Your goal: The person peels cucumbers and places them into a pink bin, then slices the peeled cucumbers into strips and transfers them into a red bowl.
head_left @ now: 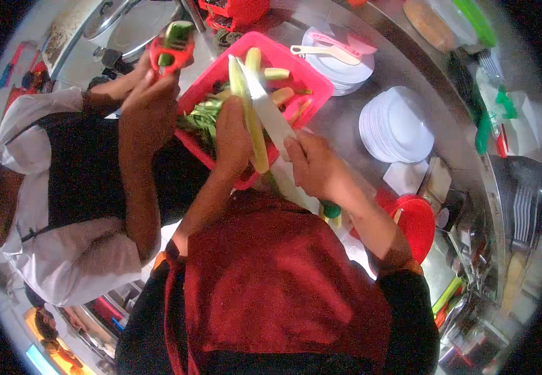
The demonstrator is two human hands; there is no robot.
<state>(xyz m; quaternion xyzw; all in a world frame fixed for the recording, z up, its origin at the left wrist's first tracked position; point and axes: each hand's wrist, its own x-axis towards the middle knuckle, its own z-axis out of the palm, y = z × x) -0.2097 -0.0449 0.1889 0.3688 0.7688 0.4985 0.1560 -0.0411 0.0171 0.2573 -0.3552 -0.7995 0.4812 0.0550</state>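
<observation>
While the right hand (316, 164) wraps its fingers around the handle of a knife (268, 112), the left hand (233, 130) pinches a long cucumber (259, 151) between its fingers above a pink tub (314, 82). The cucumber points away from the wearer, its long axis tipped slightly left at the far end; the blade slants further left across it. Slender and peeled-looking, it is pale green, yellower at the near end.

Over my remote link, I read the knife blade (269, 109) as smooth, shiny metal, the tub (313, 82) as plastic. Desk (341, 128) metal, dull sheen; plates (407, 125) smooth, glossy; apron (283, 281) matt cloth.
</observation>
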